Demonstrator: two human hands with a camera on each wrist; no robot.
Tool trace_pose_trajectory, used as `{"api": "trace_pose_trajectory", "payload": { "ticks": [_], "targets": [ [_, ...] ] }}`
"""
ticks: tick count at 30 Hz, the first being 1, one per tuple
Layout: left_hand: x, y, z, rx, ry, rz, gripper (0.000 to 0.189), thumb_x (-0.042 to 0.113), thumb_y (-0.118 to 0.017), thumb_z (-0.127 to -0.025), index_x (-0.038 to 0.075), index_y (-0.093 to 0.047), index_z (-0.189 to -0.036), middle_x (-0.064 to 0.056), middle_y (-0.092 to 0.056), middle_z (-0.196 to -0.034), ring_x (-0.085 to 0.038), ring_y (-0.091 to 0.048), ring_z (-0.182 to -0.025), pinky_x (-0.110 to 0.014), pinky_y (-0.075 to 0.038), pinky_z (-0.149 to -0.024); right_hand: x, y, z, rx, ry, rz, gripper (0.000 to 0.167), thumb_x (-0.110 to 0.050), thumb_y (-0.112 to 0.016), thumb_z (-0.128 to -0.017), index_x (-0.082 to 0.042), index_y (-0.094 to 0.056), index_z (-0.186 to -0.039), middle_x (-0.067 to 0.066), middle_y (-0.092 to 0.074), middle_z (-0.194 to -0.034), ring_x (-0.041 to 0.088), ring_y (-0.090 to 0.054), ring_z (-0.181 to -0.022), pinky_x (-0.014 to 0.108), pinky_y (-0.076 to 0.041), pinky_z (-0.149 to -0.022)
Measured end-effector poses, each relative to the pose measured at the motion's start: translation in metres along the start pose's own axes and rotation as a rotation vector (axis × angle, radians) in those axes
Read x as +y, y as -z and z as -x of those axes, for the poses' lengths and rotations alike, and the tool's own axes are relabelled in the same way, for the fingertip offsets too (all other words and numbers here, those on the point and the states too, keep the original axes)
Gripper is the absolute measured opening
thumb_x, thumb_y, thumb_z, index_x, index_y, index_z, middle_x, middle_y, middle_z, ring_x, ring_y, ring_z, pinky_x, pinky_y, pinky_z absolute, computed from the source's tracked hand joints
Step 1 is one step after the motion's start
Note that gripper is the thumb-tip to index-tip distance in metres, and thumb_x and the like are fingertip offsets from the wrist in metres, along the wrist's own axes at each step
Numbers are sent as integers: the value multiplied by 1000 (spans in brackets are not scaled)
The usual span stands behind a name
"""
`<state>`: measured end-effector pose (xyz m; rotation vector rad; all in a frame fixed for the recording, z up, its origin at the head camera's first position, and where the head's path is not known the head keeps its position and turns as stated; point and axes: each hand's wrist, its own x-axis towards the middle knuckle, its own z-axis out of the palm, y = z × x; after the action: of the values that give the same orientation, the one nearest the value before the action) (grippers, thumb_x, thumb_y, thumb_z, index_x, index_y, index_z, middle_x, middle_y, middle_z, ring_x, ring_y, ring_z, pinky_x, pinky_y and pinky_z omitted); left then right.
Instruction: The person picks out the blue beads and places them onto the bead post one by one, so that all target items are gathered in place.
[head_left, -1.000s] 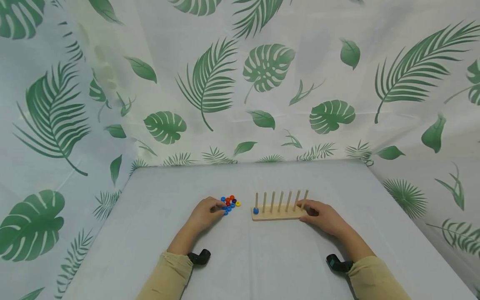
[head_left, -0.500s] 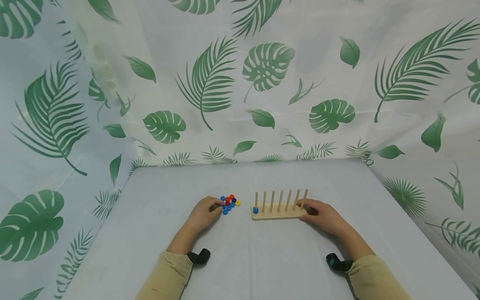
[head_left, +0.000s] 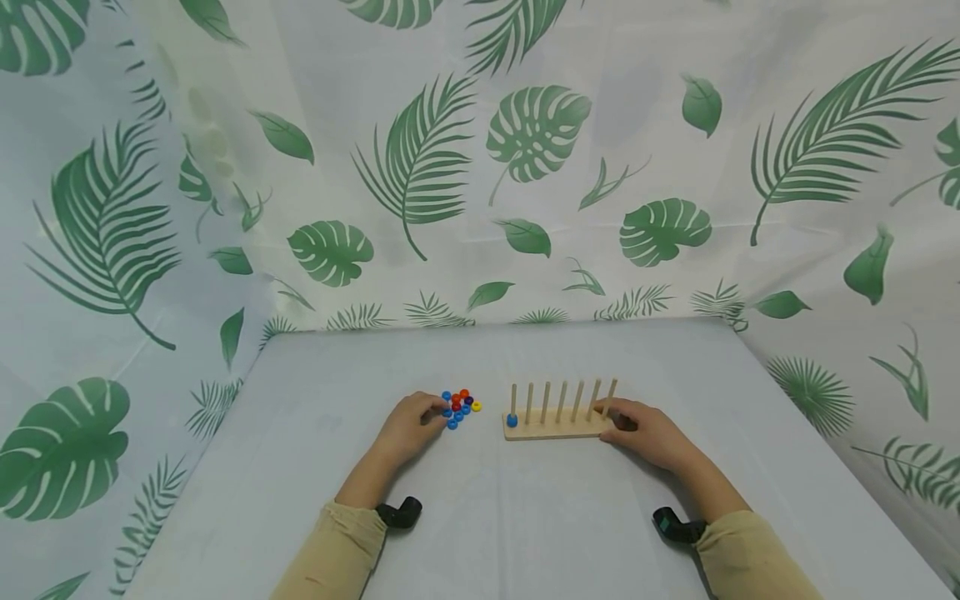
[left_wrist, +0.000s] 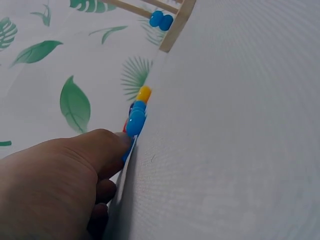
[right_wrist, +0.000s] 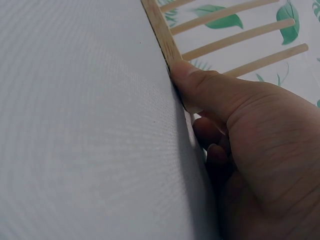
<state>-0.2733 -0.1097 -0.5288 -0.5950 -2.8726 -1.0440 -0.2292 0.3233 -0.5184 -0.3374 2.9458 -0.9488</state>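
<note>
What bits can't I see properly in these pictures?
Head view: exactly how many beads there are; they're tiny and crowded together.
Left wrist view: whether the left hand pinches a bead; its thumb blocks the fingertips behind.
Left wrist view: most of the rack; the top edge cuts it off.
Right wrist view: the rack's near end; the right hand covers it.

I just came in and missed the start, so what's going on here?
Someone's right-hand grip holds one end of a wooden peg board. The left-hand grip is at the edge of the loose beads; I can't see if it pinches one. Two blue beads sit on the board's left-end peg.
</note>
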Motion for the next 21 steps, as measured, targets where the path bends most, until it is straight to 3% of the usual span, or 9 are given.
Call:
{"api": "trace_pose_trajectory", "payload": {
  "ticks": [21],
  "targets": [
    [4, 1, 1, 16, 18, -24, 18, 25, -72, -91, 19, -71, -108, 2, -66, -106, -11, -55, -89, -33, -48, -81, 1, 0, 0, 2, 12, -2, 50, -44, -73, -87, -27, -61, -134, 11, -59, -137, 35, -56, -123, 57, -45, -98]
  ]
}}
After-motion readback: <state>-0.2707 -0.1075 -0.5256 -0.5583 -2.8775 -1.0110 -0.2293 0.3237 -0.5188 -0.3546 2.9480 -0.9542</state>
